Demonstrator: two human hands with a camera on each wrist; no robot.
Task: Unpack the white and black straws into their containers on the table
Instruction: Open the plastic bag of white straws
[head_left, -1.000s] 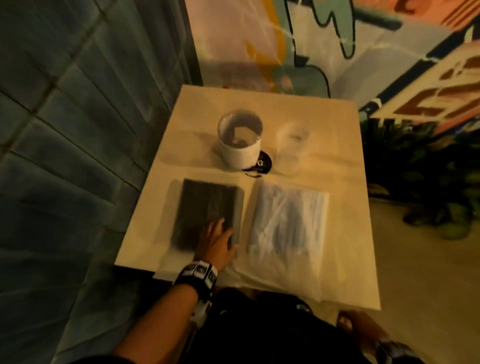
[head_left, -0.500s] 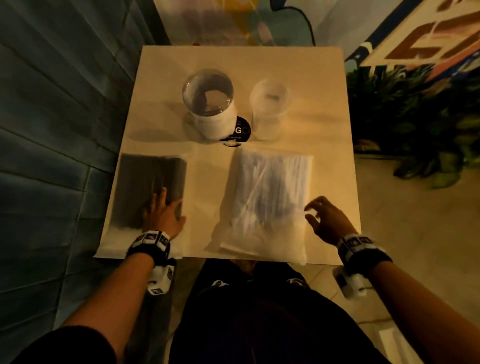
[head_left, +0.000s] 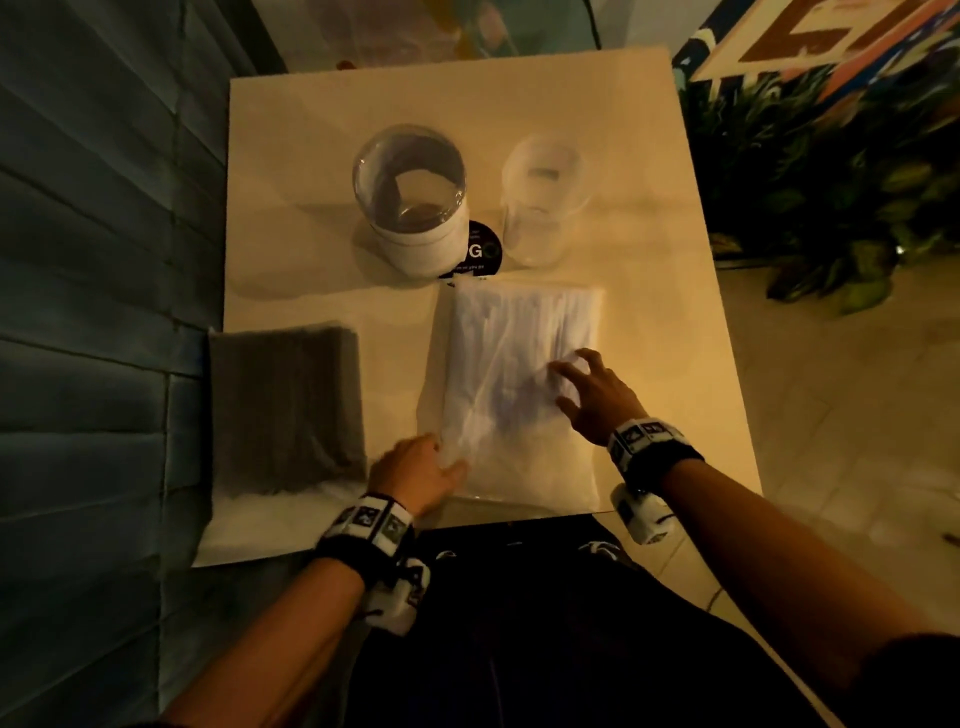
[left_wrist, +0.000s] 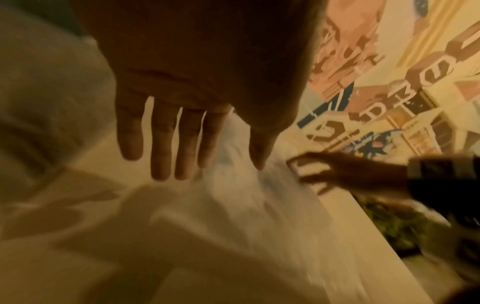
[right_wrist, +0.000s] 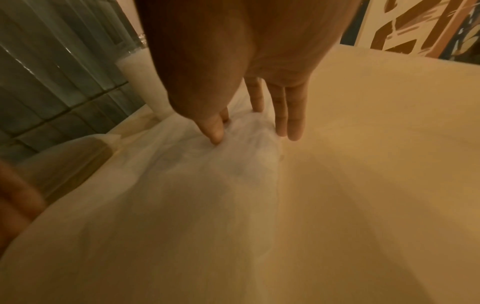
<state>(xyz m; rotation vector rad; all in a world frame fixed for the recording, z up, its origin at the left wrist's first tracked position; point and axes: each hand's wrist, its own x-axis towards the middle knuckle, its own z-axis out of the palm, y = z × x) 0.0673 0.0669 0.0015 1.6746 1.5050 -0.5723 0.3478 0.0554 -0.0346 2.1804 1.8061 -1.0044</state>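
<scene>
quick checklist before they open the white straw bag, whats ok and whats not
1. Right hand has the white straw bag: ok, thumb and fingers pinch the plastic.
2. Left hand steadies the bag: ok, straight fingers at its near left corner.
3. Bag opened: not ok, straws are all inside.
4. Containers ready: ok, the jar with the white band and the clear cup stand upright behind the bag, both without straws.
5. Black straw pack out of the way: ok, lying apart at the table's left edge.
6. Where the bag's opening is: cannot tell.
</scene>
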